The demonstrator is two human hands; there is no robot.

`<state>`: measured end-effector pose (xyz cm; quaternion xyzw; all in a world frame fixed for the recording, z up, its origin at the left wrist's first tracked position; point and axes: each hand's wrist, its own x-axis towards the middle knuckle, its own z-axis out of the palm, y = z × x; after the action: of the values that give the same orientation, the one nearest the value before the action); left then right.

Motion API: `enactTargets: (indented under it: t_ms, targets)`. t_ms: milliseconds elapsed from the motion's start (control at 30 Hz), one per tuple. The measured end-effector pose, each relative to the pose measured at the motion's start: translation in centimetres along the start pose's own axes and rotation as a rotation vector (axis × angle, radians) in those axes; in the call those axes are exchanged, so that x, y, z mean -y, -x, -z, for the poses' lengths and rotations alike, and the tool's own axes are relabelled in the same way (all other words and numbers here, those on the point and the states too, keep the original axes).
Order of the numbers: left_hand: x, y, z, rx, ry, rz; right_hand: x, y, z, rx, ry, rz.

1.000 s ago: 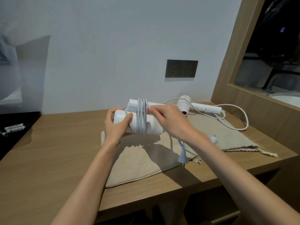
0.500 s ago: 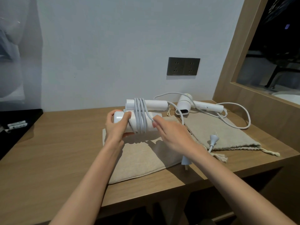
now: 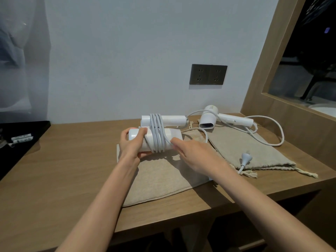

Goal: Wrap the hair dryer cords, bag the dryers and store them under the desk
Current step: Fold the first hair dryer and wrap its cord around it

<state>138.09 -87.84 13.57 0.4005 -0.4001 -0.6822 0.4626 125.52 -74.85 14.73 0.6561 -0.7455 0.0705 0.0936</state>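
Note:
My left hand (image 3: 132, 144) grips the left end of a folded white hair dryer (image 3: 174, 135), held just above a beige drawstring bag (image 3: 163, 180) on the wooden desk (image 3: 63, 170). Its grey-white cord (image 3: 156, 131) runs in several turns around barrel and handle. My right hand (image 3: 196, 155) pinches the loose cord at the lower right of the wrap. A second white dryer (image 3: 209, 119) lies unfolded at the back right, its cord (image 3: 281, 135) loose over a second beige bag (image 3: 241, 146). A white plug (image 3: 244, 158) rests on that bag.
A dark double wall socket (image 3: 208, 74) sits above the desk. A black tray (image 3: 20, 135) with small white tubes is at the left. A wooden mirror frame (image 3: 269, 70) rises on the right. An open space shows under the desk's front edge (image 3: 181, 233).
My right hand came down from the top of the dryer to its near lower side, drawing the cord around with it. The left hand kept its grip.

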Motion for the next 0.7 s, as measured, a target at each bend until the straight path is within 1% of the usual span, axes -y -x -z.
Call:
enactTargets:
  t_ms: [133, 267, 367, 433, 467, 533, 633, 700]
  targets:
    - [0.3, -0.1, 0.3, 0.035, -0.06, -0.012, -0.4, -0.1, -1.3, -0.015, 0.019, 0.025]
    - [0.4, -0.6, 0.6, 0.099, -0.208, -0.11, -0.7, 0.0, -1.7, -0.028, 0.006, 0.038]
    - [0.7, -1.3, 1.2, 0.081, -0.502, -0.27, -1.1, 0.1, -1.7, -0.036, -0.007, 0.027]
    - [1.0, -1.4, 1.5, 0.029, -0.685, -0.384, -1.3, 0.0, -1.7, -0.044, -0.005, 0.014]
    - [1.1, -1.5, 1.6, 0.001, -0.738, -0.447, -1.3, -0.2, -1.7, -0.048, -0.001, 0.009]
    - [1.2, -1.5, 1.8, -0.005, -0.76, -0.59, -1.2, -0.5, -1.5, -0.052, 0.011, 0.011]
    - [1.6, -1.7, 2.4, 0.129, -0.869, -0.823, -0.6, -0.9, -1.3, -0.058, 0.012, 0.025]
    - [1.5, -1.8, 2.8, 0.193, -1.049, -0.917, -0.4, -1.2, -1.1, -0.069, 0.009, 0.025]
